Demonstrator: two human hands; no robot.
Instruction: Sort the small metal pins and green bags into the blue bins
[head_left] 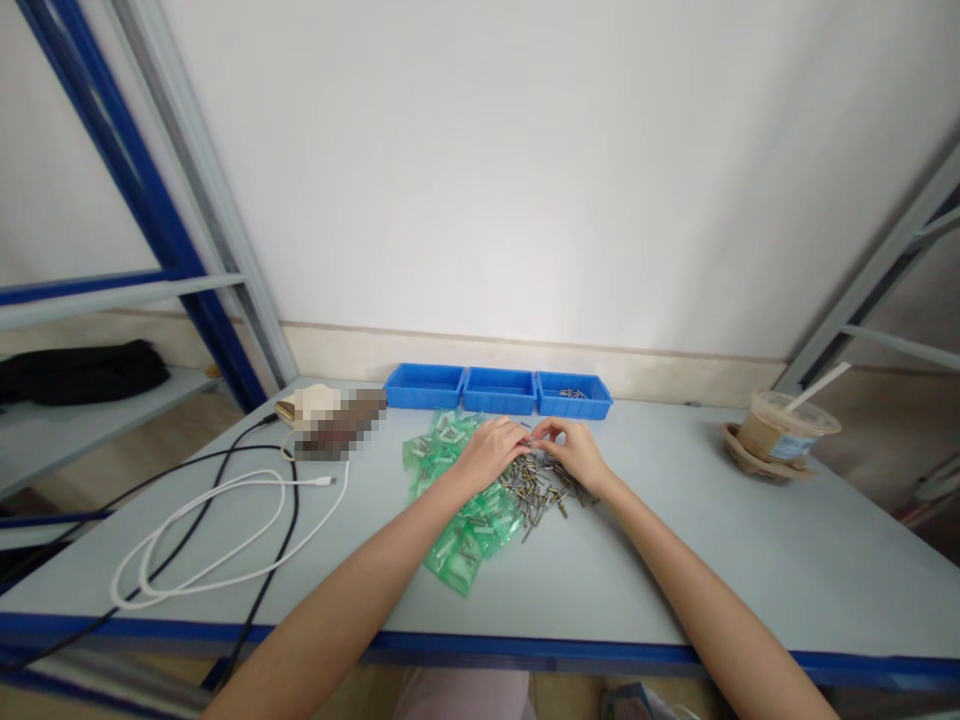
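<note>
A heap of small metal pins or screws point(536, 490) lies at the middle of the table, partly on a green plastic bag point(465, 530) that has more small pieces on it. Over the bag's right side is my left hand point(495, 450), its fingers bent and pressed together at the tips. My right hand point(571, 448) meets it above the heap, thumb and forefinger pinched. What the fingertips hold, if anything, is too small to make out. Behind the hands stand three blue bins in a row; the right bin point(574, 408) has some metal pieces in it.
The left bin point(424, 400) and middle bin point(499, 405) stand near the wall. White cable point(150, 590) and black cables point(289, 520) loop across the left of the grey table point(645, 590). A drink cup point(780, 430) with a straw sits in a cardboard holder point(750, 463) on the right.
</note>
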